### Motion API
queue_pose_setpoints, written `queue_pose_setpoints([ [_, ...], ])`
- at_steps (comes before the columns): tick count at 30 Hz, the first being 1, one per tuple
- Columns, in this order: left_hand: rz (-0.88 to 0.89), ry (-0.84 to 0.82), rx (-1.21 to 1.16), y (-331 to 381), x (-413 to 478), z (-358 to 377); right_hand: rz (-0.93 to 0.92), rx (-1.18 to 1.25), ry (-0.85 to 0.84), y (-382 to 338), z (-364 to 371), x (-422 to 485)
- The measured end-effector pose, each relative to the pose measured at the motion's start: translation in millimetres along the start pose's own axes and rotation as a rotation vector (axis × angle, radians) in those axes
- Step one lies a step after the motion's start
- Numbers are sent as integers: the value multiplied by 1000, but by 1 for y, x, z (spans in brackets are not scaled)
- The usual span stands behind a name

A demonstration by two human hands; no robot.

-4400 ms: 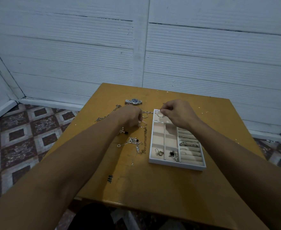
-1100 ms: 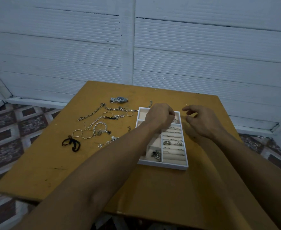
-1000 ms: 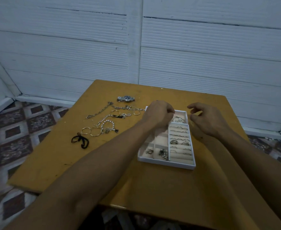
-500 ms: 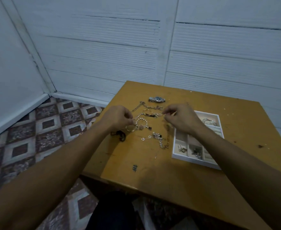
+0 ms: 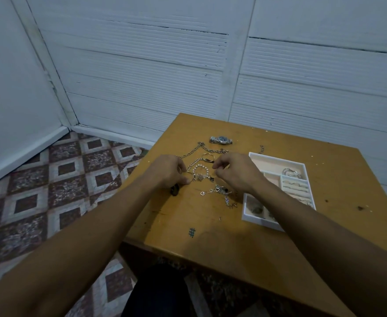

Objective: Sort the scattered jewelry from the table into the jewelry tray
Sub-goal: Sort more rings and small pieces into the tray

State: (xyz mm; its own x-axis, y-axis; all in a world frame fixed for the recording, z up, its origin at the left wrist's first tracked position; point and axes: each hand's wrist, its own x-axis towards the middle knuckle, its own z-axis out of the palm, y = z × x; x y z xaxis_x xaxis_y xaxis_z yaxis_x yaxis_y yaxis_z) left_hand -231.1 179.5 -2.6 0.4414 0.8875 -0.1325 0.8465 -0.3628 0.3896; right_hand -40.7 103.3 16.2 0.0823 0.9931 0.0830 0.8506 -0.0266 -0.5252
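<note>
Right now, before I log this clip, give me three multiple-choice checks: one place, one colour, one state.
1. Relative to the jewelry tray, the wristwatch lies: A inside it; B on the table, beyond its far left corner; C under it.
2. The tray's frame is: A black; B red; C white.
3. The left hand and right hand have fingers: A curled, beside the pearl bracelet; B flat on the tray; C out of view.
Answers: B, the watch rests on bare wood; C, the rim shows white; A, both hands curl either side of the bracelet.
</note>
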Motion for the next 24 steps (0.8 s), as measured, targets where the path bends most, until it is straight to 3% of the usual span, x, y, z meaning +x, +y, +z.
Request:
queue_pose_setpoints([
  [9, 0, 8, -20, 1, 2, 1, 6, -20, 7, 3, 6, 5],
  [16, -24, -32, -98, 2, 8, 4, 118, -259, 96, 22, -19, 30],
  [24, -52, -80, -101, 1, 15, 1, 194, -482, 76, 46, -32, 45],
])
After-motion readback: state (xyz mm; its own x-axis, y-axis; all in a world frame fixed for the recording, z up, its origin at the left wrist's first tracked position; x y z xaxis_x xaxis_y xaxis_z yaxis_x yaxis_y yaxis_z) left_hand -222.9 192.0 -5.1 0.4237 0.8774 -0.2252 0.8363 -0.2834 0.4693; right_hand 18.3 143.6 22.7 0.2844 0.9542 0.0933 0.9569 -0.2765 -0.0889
